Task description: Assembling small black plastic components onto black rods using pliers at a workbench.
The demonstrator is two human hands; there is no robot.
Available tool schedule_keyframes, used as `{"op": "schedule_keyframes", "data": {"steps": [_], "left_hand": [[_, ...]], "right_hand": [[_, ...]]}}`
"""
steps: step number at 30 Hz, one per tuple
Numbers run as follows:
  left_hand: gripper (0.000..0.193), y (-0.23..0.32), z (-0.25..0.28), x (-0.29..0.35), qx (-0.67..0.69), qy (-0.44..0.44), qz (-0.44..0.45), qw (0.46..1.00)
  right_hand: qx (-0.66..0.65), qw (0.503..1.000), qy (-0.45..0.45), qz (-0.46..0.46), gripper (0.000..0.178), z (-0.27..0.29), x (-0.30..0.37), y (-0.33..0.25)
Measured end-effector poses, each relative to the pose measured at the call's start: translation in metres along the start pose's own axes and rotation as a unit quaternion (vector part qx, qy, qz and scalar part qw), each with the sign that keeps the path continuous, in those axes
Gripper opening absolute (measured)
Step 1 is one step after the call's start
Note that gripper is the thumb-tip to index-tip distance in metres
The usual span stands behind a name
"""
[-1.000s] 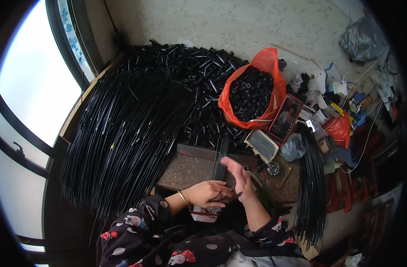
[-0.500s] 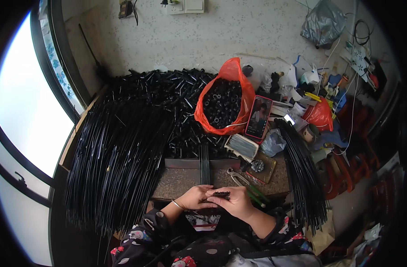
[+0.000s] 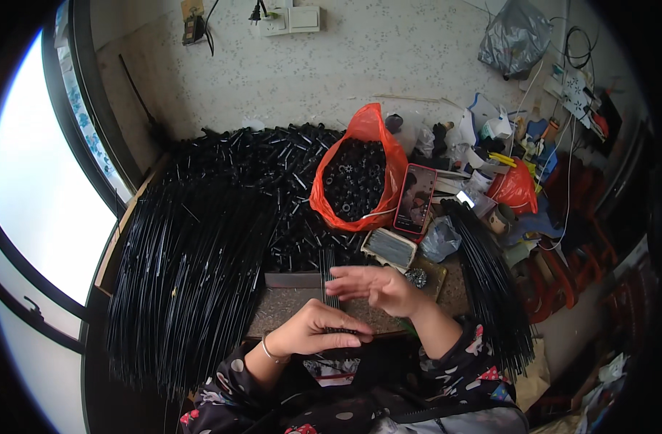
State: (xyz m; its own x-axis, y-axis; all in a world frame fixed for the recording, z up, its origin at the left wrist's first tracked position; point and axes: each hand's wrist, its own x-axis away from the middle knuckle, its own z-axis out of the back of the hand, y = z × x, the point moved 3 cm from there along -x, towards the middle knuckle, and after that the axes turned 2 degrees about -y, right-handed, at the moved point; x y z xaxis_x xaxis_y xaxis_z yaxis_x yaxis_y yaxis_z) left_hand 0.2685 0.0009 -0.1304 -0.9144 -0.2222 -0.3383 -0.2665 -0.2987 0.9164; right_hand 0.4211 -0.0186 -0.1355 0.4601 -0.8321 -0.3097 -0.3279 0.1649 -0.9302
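My left hand (image 3: 313, 329) is closed round a small bundle of thin black rods (image 3: 327, 262), which points away from me over the table's front part. The near ends of the rods sit at its fingers, mostly hidden. My right hand (image 3: 378, 288) hovers just above and right of the bundle, fingers stretched out and slightly blurred, holding nothing. Past the far end of the bundle lies a heap of short black tube-like parts (image 3: 295, 188). A low dark box wall (image 3: 291, 280) crosses the table beside the rods.
Long black rods (image 3: 193, 267) cover the left side, and another bunch (image 3: 486, 282) hangs at the right. A red plastic bag (image 3: 318, 199) of small black parts stands behind, with a phone (image 3: 416, 195) and a small tray (image 3: 369, 253) of grey sticks beside it. Clutter fills the far right.
My right hand has let go of the bundle's near end, opened and moved up and away over the rods. My left hand keeps its grip. The view has shifted slightly.
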Motion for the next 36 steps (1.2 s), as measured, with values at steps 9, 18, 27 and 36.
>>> {"op": "schedule_keyframes", "data": {"steps": [9,18,27,36], "left_hand": [[0.019,0.004,-0.001,0.011,-0.001,0.032,-0.007,0.999],[0.017,0.002,0.011,0.006,-0.017,0.11,0.0,0.994],[0.017,0.002,0.015,0.004,-0.059,0.17,-0.017,0.983],[0.017,0.004,0.001,0.01,-0.092,0.168,-0.018,0.981]], "right_hand": [[0.73,0.642,0.22,-0.079,0.006,0.153,0.036,0.08],[0.619,0.729,0.287,0.054,0.004,0.114,0.028,0.049],[0.603,0.752,0.227,0.14,0.022,-0.054,0.04,-0.035],[0.645,0.713,0.222,0.161,0.025,-0.071,0.049,-0.04]]}}
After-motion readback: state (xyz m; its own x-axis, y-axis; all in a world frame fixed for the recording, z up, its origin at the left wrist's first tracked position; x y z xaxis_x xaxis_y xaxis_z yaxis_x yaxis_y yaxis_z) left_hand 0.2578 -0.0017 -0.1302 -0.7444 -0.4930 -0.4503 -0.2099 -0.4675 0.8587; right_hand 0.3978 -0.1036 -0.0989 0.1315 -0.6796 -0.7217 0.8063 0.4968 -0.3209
